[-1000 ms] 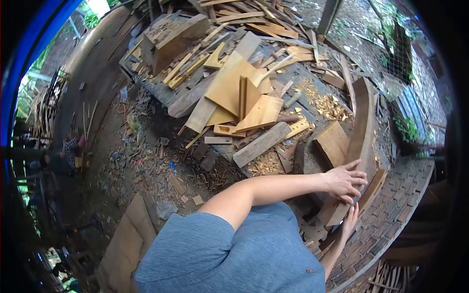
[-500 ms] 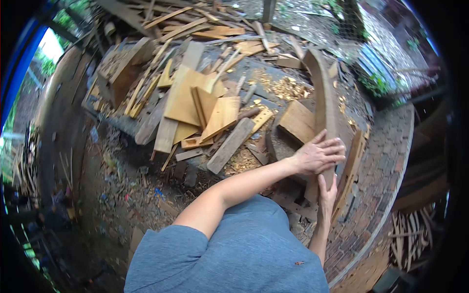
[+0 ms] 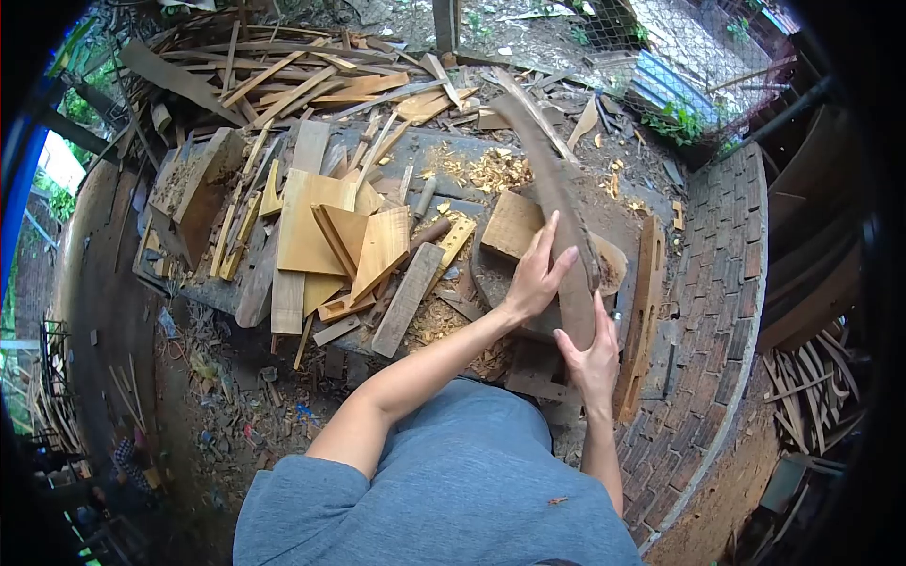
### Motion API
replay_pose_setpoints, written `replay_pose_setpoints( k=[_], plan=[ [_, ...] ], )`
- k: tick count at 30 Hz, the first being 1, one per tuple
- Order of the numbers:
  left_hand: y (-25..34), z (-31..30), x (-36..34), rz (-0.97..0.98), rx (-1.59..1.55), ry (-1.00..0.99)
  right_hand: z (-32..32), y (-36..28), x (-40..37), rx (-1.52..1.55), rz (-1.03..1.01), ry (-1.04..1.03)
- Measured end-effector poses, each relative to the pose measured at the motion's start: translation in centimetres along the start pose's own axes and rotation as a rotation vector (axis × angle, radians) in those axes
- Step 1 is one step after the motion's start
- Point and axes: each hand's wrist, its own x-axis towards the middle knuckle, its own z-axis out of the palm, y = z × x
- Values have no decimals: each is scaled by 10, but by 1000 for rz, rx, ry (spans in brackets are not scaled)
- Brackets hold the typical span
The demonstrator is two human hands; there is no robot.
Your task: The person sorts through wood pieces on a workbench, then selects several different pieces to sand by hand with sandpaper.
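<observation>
A long curved wooden plank (image 3: 557, 203) stands tilted in front of me, its top leaning away to the left. My right hand (image 3: 593, 366) grips its lower end, with the thumb on the left edge and the fingers along the right. Against the plank's left side lies my left hand (image 3: 538, 278), open, its fingers stretched out and the thumb apart across the wood. Just behind that hand sits a squared wooden block (image 3: 511, 224). A rounded wooden stump (image 3: 609, 267) shows partly behind the plank.
Yellow board offcuts (image 3: 311, 222) and a grey wood piece (image 3: 408, 300) lie on the bench to the left. Wood shavings (image 3: 500, 170) cover its back part. A slotted wooden beam (image 3: 642, 316) stands at right, beside a low brick wall (image 3: 708, 274). Scrap wood (image 3: 311, 71) is piled behind.
The plank has tilted further, its top swinging left. My left hand has slid from across its face to its left side; my right hand stays at the lower end. The view has shifted.
</observation>
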Motion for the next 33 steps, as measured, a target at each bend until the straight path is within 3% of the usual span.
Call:
replay_pose_setpoints(
  k=[2,4,6,8,10,12,15,20,22,28,33],
  plan=[
    [8,2,3,-115,-21,63,-11,-3,5,-24,-23,39],
    [8,10,-9,-125,-68,125,-27,-15,10,-483,-241,115],
    [19,8,-24,-210,250,86,-24,-11,11,-448,-194,98],
    [46,1,-27,-179,200,41,-11,-1,4,-480,-181,74],
    [69,-8,-23,103,80,-134,8,17,-10,-502,-177,54],
    [61,-13,-21,227,295,-85,30,33,-26,-519,-230,111],
    [33,-29,-31,18,276,-127,34,36,-32,-507,-194,74],
    [5,-46,-51,-62,236,-77,28,29,-24,-534,-208,144],
    [0,-48,-53,-69,272,-123,22,22,-13,-489,-172,219],
    [-19,-44,-63,36,344,-231,22,28,-10,-378,-153,138],
    [-28,-81,-87,-241,198,-77,17,31,-24,-457,-173,196]
  ],
)
